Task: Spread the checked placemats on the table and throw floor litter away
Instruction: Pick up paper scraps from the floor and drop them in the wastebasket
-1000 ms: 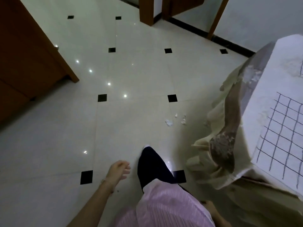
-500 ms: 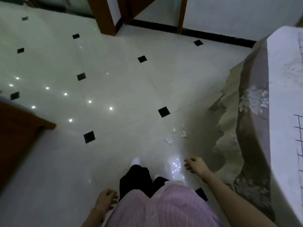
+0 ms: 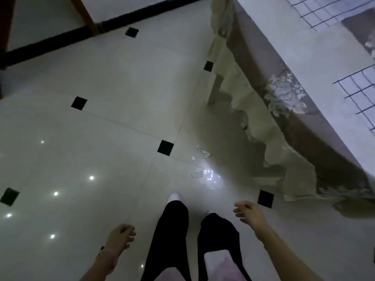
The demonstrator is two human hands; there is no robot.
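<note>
- Our left hand (image 3: pixel 121 239) hangs low at the left beside the dark trouser leg (image 3: pixel 172 236), fingers loosely curled and holding nothing.
- The floor (image 3: pixel 101 128) under us is glossy pale tile with small black diamond insets; it mirrors ceiling lights as bright dots, so it looks hard and slick.
- Ahead of our white-socked foot (image 3: pixel 174 196) lies the litter (image 3: pixel 197 174) — a few small, crumpled white scraps, paper or tissue by the look of them, scattered between a black inset and the hanging cloth.
- Our right hand (image 3: pixel 250 212) is held forward, fingers spread and empty, well short of the scraps.
- At the right, the bench (image 3: pixel 316 63) wears a draped tablecloth (image 3: pixel 284 126) with a ruffled cream hem and pale floral print; two checked placemats (image 3: pixel 359 98) already lie flat on top, white with a thin dark grid.
- We judge the litter step is in hand: next we must bend down and pinch each light scrap off the smooth tile — they may slide.
</note>
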